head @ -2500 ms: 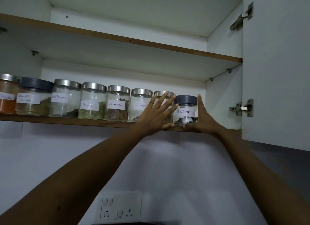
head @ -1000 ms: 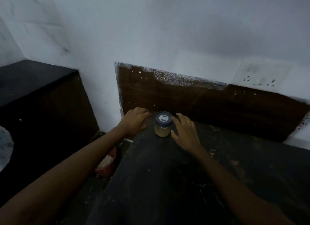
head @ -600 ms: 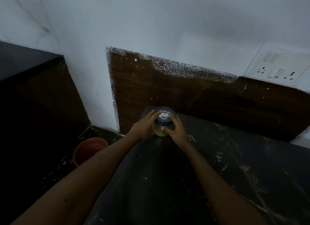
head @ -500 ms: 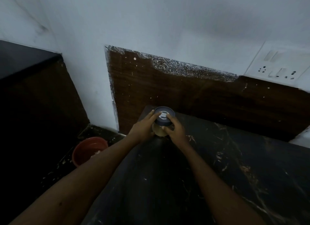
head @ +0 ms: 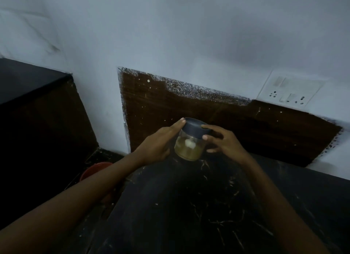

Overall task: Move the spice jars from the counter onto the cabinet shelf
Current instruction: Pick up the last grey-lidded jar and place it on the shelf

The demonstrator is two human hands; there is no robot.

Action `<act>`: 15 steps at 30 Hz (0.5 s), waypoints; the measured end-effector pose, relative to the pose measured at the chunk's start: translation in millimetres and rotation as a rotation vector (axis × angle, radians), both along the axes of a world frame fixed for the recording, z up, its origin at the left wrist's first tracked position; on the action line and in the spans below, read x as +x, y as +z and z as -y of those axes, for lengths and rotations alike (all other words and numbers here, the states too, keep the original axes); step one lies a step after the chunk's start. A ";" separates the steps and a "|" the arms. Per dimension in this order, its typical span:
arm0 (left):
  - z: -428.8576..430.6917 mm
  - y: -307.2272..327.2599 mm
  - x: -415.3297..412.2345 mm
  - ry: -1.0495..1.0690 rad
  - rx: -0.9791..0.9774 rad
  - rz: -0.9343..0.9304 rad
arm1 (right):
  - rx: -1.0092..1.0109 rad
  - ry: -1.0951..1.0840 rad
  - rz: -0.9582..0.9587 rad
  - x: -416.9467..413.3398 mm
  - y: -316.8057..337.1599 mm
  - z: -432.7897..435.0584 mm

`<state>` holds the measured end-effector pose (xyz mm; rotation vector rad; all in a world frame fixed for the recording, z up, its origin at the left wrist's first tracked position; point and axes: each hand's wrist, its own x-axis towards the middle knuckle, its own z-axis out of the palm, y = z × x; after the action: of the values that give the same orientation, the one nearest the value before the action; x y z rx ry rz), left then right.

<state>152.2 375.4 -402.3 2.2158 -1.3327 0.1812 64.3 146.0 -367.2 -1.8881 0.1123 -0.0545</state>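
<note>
A small clear spice jar (head: 189,146) with a dark lid and yellowish contents is tilted and lifted just above the black counter (head: 189,206). My left hand (head: 158,143) grips its left side, with a fingertip up on the lid's edge. My right hand (head: 223,142) grips the right side, fingers curled round the lid and the glass. A whitish patch shows on the jar's front. The cabinet shelf is out of view.
A dark brown wooden backsplash (head: 246,128) stands behind the counter under a white wall. A white socket plate (head: 289,91) is on the wall at the right. Another black surface (head: 28,79) lies at the left, and a red bowl (head: 94,170) sits low in the gap.
Earlier my hands were at the jars on the shelf. Since then the view dropped to the counter, both hands closed round this jar, and it has now been lifted and tilted.
</note>
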 end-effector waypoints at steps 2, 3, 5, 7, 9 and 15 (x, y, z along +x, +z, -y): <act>8.9 24.4 -15.4 -0.060 0.014 0.085 | 0.034 0.020 0.010 -21.1 31.1 10.8; 15.1 37.8 -25.2 -0.081 0.008 0.121 | 0.041 0.026 0.017 -32.4 46.3 16.0; 28.3 61.1 -44.7 -0.099 -0.039 0.147 | 0.033 0.029 0.040 -54.2 74.3 25.0; 41.4 84.0 -61.6 -0.101 -0.106 0.138 | 0.028 0.025 0.067 -72.6 100.4 33.4; 57.4 110.3 -78.4 -0.111 -0.174 0.161 | 0.009 0.017 0.093 -91.6 127.0 45.1; 101.8 183.4 -116.5 -0.192 -0.235 0.200 | -0.111 -0.018 0.178 -144.0 193.6 77.0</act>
<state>35.6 273.6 -219.0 1.9016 -1.5352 0.4726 -79.7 69.1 -173.6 -1.9835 0.0043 -0.2450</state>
